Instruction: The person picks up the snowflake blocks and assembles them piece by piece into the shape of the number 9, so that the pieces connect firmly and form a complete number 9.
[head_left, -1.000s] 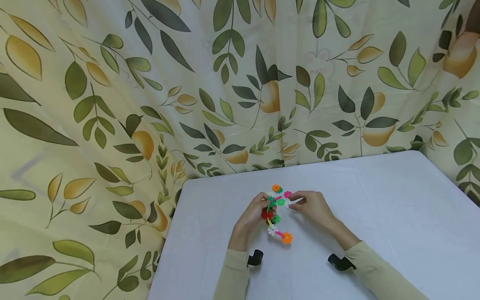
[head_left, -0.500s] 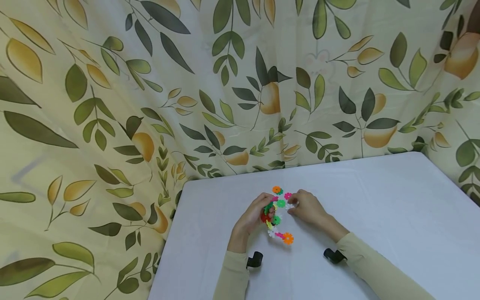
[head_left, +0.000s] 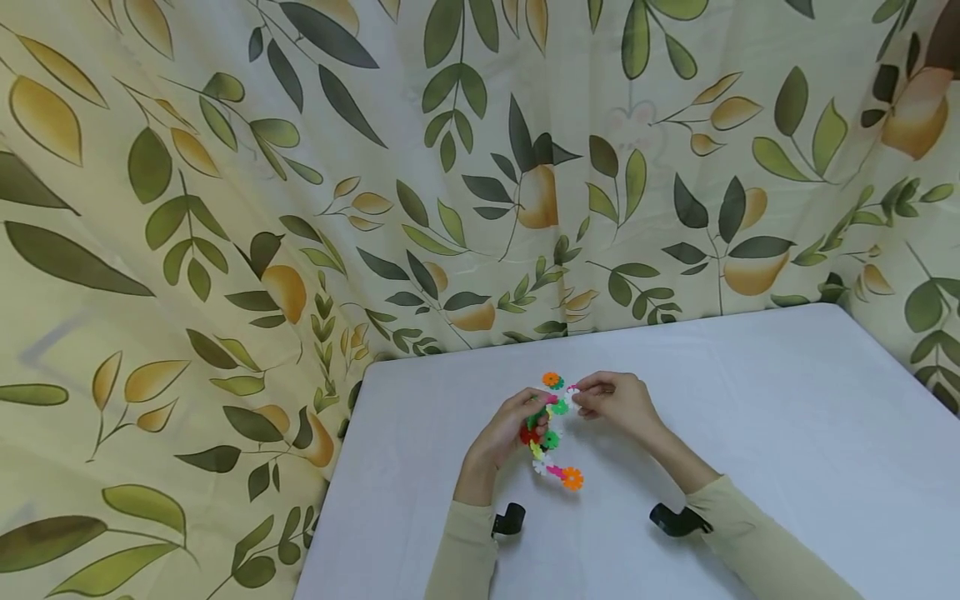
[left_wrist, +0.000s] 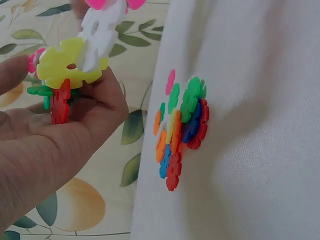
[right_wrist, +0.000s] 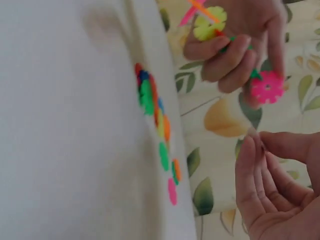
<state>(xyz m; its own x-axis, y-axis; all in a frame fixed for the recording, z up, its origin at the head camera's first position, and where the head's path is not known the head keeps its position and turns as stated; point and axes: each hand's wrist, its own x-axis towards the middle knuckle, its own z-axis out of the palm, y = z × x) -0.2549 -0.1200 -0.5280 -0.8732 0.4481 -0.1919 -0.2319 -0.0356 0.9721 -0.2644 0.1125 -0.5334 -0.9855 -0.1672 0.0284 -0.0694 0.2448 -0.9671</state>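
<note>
The chain of notched plastic flowers [left_wrist: 56,61] is raised in the left hand [head_left: 502,428] over the counter [head_left: 712,358], its fingers curled round the middle links. One end hangs toward the near side and finishes in an orange flower [head_left: 572,478]; at the other, a pink flower [right_wrist: 262,93] sits by the left fingertips, facing right.

Just right of that, thumb and forefinger of the right hand [head_left: 624,408] pinch a white flower [head_left: 572,397], seen edge-on from the right wrist and apart from the chain. The step in hand looks like adding this loose piece. The next move would probably call for turning it crosswise to the pink one, meeting notch to notch, and pressing while the left fingers steady the link.

Farther out, a pile of loose flowers [left_wrist: 192,127] lies on the counter, with a leaf-patterned curtain [head_left: 315,171] beyond the far edge.
</note>
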